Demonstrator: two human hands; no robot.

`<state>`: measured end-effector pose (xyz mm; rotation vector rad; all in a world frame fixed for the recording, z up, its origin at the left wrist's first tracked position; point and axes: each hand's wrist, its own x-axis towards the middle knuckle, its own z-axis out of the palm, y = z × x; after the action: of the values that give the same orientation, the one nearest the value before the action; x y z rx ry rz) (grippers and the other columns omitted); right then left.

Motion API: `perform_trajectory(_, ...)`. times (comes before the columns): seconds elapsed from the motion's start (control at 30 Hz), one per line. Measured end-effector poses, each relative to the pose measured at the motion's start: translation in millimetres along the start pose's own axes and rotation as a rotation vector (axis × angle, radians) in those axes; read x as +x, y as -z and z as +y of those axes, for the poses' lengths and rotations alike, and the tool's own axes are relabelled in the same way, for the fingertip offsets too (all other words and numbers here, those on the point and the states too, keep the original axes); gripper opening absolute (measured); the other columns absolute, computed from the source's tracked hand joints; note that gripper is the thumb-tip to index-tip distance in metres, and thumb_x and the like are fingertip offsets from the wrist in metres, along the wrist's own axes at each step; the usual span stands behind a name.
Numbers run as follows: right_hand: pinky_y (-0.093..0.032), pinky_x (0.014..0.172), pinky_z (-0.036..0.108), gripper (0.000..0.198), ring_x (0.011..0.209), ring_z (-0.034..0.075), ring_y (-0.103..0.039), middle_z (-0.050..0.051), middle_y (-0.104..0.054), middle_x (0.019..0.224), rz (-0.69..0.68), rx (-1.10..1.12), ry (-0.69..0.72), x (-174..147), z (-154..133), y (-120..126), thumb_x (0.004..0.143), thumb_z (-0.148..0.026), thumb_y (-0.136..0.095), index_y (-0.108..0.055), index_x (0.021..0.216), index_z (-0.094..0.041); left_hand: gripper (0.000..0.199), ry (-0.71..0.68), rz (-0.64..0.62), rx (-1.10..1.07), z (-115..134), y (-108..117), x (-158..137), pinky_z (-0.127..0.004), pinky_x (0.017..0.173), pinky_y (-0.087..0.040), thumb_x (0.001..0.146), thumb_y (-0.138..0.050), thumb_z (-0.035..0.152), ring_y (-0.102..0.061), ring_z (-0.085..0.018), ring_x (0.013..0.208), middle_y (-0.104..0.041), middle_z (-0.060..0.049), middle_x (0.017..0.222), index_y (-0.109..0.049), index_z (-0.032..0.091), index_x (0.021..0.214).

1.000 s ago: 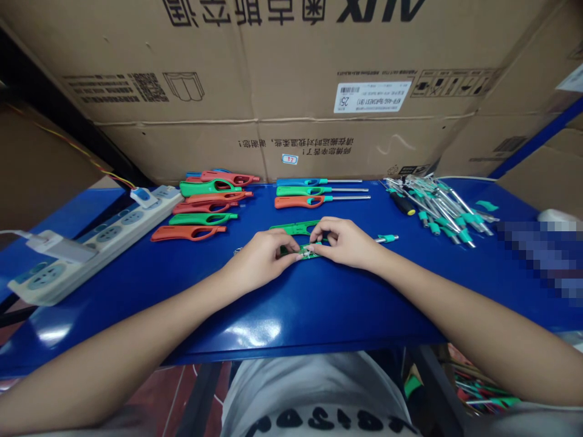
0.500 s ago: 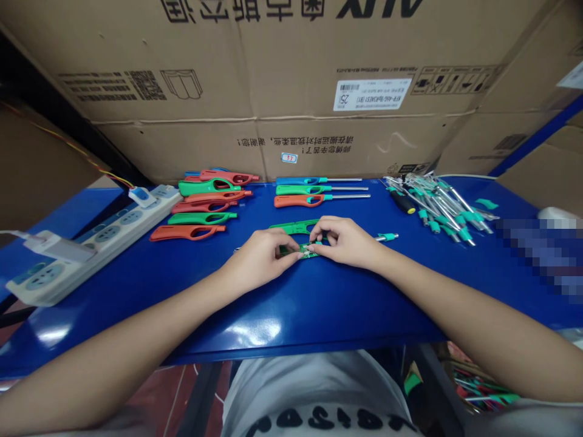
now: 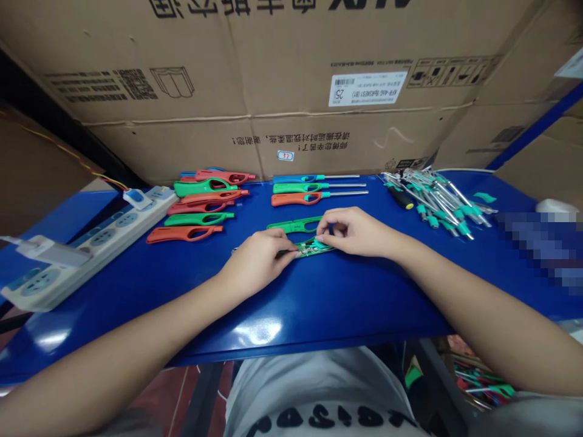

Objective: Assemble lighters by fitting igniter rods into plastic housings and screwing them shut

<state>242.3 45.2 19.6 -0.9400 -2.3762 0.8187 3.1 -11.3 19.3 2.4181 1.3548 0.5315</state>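
My left hand (image 3: 260,258) is closed, thumb and fingertips gripping the left part of an open green lighter casing half (image 3: 314,250) that lies on the table. Small metal and pale inner parts show in the casing, partly covered by my fingers. My right hand (image 3: 357,230) is closed in a pinch over the casing's right part, its fingertips at a small teal trigger piece (image 3: 322,243). Just behind both hands lies another green casing half (image 3: 296,226). A small metal tip (image 3: 234,250) pokes out left of my left hand.
Several red, green and blue lighter handles (image 3: 195,218) lie at left, beside a white power strip (image 3: 104,237). Three long-nosed lighters (image 3: 296,198) lie at centre back. A heap of metal tubes with teal ends (image 3: 437,200) and a black screwdriver (image 3: 401,197) are at right. Behind stands a cardboard box (image 3: 255,60).
My right hand has shifted slightly up and back, and the teal trigger piece shows more plainly under its fingertips. The teal-ended tube right of that hand no longer shows. The view has shifted slightly.
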Motion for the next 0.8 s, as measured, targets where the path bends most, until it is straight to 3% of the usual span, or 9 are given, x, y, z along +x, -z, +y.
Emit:
perform_trajectory(0.23, -0.04, 0.058, 0.024, 0.01, 0.062, 0.011, -0.053, 0.002, -0.066, 0.077, -0.196, -0.075, 0.03, -6, -1, 16, 0.084, -0.022, -0.066, -0.07, 0.091, -0.017, 0.016, 0.004, 0.004, 0.03, 2, 2, -1, -0.031, 0.076, -0.053, 0.092, -0.066, 0.021, -0.069, -0.02, 0.082, -0.073, -0.007, 0.091, -0.08, 0.02, 0.101)
perform_trajectory(0.57, -0.043, 0.062, 0.024, 0.014, 0.067, 0.012, -0.056, 0.004, -0.068, 0.087, -0.24, -0.105, 0.079, -8, -1, 21, 0.085, -0.018, -0.064, -0.07, 0.098, -0.017, 0.014, -0.013, 0.006, 0.056, 3, 5, -3, -0.029, 0.069, -0.051, 0.093, -0.066, 0.022, -0.067, -0.019, 0.078, -0.072, -0.006, 0.093, -0.077, 0.019, 0.101)
perform_trajectory(0.67, -0.043, 0.061, 0.024, 0.014, 0.066, 0.012, -0.055, 0.002, -0.067, 0.082, -0.252, -0.09, 0.069, -8, -1, 22, 0.086, -0.015, -0.062, -0.07, 0.097, -0.017, 0.019, -0.078, 0.04, 0.109, 6, 7, -5, -0.033, 0.079, -0.053, 0.094, -0.065, 0.028, -0.066, -0.023, 0.091, -0.071, -0.008, 0.101, -0.074, 0.018, 0.107)
perform_trajectory(0.8, -0.042, 0.06, 0.024, 0.012, 0.065, 0.012, -0.054, 0.001, -0.064, 0.075, -0.254, -0.064, 0.041, -8, -1, 21, 0.087, -0.016, -0.061, -0.069, 0.095, -0.016, 0.028, -0.275, -0.003, 0.158, 10, 4, -6, -0.043, 0.104, -0.046, 0.1, -0.056, 0.031, -0.058, -0.027, 0.118, -0.067, -0.01, 0.125, -0.068, 0.022, 0.124)
